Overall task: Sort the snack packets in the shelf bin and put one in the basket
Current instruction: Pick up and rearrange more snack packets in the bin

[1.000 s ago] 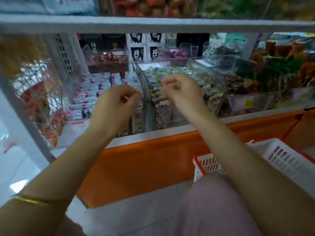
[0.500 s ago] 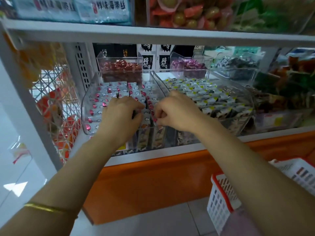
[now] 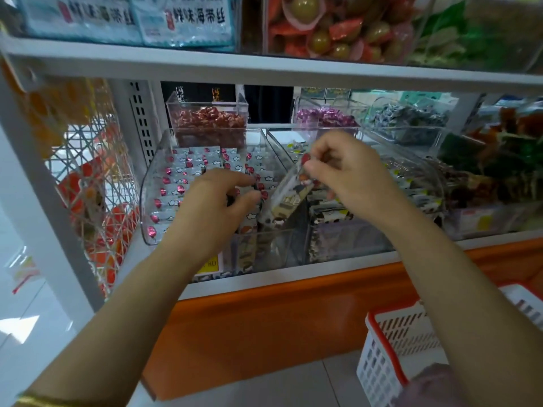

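Picking underway: the right hand (image 3: 349,174) pinches one packet (image 3: 289,195), tilted above the bin (image 3: 147,201), while the left hand (image 3: 211,207) curves over the rows, grip unclear; next, lower it into the basket (image 3: 390,348).

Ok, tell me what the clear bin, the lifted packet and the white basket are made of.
Clear shelf bin: rigid glossy plastic, probably acrylic; packets show through. Long printed snack packet: thin shiny film, likely plastic. White basket with orange rim: moulded matt plastic; slotted walls.
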The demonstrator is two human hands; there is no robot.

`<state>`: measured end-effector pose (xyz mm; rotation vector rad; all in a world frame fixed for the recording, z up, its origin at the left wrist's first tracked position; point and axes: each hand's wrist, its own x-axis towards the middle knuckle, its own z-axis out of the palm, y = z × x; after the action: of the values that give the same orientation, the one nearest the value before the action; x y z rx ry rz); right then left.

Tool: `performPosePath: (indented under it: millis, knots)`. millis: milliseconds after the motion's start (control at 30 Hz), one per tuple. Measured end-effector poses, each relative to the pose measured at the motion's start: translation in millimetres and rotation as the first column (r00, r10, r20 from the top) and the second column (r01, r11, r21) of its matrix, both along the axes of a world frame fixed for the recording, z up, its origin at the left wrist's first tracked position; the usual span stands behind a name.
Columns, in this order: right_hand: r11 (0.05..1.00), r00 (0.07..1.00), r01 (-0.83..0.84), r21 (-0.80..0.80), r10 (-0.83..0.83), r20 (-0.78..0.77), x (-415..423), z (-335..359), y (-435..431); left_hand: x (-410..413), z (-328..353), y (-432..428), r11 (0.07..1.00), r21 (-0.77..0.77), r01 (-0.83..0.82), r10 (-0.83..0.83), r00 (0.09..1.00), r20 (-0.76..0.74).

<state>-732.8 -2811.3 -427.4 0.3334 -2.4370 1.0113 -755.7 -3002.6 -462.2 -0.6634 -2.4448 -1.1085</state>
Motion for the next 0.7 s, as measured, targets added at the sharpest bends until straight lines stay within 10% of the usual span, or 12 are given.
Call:
performPosePath:
  millis: [167, 367, 700]
  knots:
    - [0.896, 0.998, 0.006, -0.444, 0.02, 0.053, 5.3, -6.5, 8.3, 7.1, 0.1, 1.9, 0.992, 0.018, 0.128, -0.129, 0.988, 0.08]
    - [0.407, 0.944, 0.016, -0.913, 0.294, 0.148, 8.5, -21.6, 2.4, 6.2, 1.7, -4.1, 0.941, 0.331, 0.067, -0.148, 0.963, 0.225]
    - [0.111, 0.901, 0.118, -0.987, 0.406, 0.154, 8.3, -28.9, -6.1, 0.5, 3.3, -8.2, 0.551, 0.832, -0.063, -0.523, 0.751, 0.403]
